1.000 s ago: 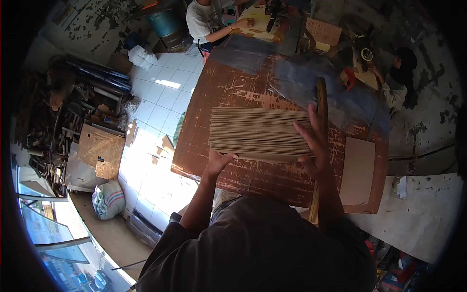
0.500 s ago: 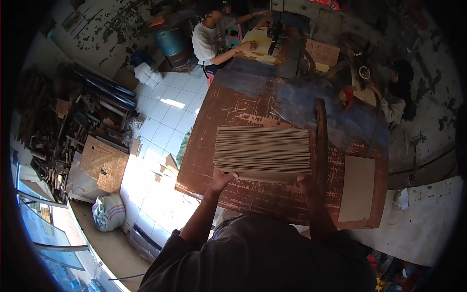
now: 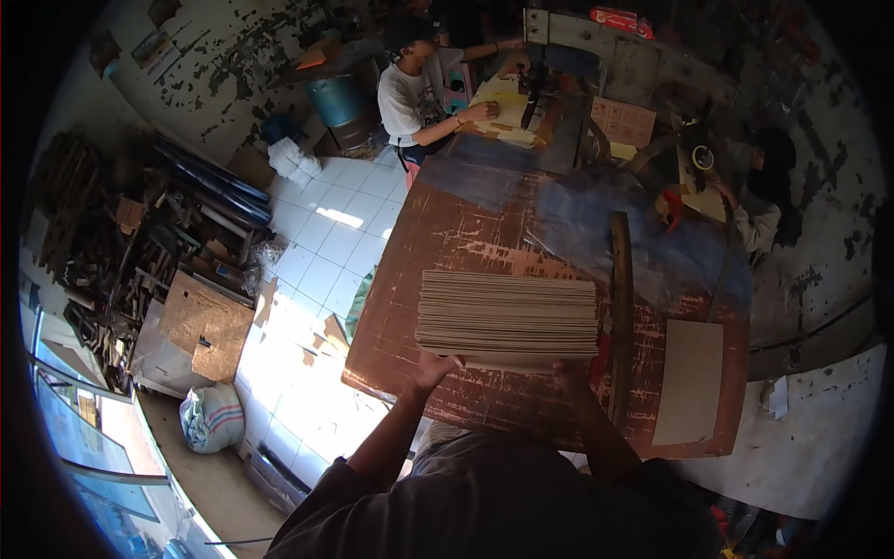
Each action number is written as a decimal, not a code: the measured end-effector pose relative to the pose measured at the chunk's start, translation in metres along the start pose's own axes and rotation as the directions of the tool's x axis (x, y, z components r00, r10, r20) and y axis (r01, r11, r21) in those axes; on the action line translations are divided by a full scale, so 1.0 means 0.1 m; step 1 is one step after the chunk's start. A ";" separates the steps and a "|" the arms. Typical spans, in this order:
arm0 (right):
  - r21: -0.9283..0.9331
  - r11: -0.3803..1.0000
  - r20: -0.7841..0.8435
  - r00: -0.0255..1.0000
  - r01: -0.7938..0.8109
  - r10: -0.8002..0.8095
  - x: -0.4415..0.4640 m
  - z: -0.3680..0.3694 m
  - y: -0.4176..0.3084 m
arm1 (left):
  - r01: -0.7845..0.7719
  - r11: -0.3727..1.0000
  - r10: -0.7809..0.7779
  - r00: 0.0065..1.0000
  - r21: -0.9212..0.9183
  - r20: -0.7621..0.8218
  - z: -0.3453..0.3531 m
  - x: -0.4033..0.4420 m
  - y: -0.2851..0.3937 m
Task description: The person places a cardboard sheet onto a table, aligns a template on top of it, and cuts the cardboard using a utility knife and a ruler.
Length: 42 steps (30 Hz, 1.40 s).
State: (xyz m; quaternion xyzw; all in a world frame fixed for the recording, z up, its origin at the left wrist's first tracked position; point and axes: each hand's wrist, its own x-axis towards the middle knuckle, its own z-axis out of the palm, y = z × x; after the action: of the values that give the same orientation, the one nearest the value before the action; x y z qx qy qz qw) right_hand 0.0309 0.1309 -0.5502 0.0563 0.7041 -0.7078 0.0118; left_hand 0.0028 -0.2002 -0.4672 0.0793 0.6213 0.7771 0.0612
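Note:
A thick stack of brown cardboard sheets (image 3: 507, 315) lies in front of me above the worn reddish-brown table, its layered edges showing. My left hand (image 3: 435, 369) grips the near left corner, thumb on the near side and the other fingers hidden beneath. On the near edge, toward the right corner, my right hand (image 3: 570, 375) holds the same stack; most of its fingers are hidden. Whether the stack rests fully on the table I cannot tell.
The scratched table (image 3: 447, 224) carries a long wooden bar (image 3: 621, 317) and a flat cardboard sheet (image 3: 689, 384) at right. A co-worker (image 3: 410, 102) works at the far side, another person (image 3: 768, 186) at far right. Scrap wood (image 3: 112, 270) is piled left.
The whole view has shifted slightly, so everything sits lower in it. My right hand has slid left along the stack's near edge; my left hand stays at its corner.

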 end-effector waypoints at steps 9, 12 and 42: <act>0.184 0.981 -0.062 0.995 -0.063 0.076 0.09 0.03 0.13 | 0.146 0.975 -0.160 0.985 0.169 0.069 -0.01 0.09 -0.09; -0.097 0.995 -0.247 0.968 0.018 -0.041 0.10 0.15 -0.18 | 0.109 0.944 -0.142 0.986 0.310 0.084 -0.01 0.27 -0.05; -0.053 0.997 0.759 0.647 -0.053 0.074 -0.83 4.21 -1.33 | 0.370 0.929 -0.141 0.405 0.021 -0.903 -1.75 -3.04 1.48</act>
State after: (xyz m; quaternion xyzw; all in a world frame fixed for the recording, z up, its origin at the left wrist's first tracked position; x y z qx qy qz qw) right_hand 0.0741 -0.2938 -0.4085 -0.2210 0.6410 -0.6562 0.3312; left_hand 0.2664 -0.4586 -0.3751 -0.4296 0.6457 0.6098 -0.1634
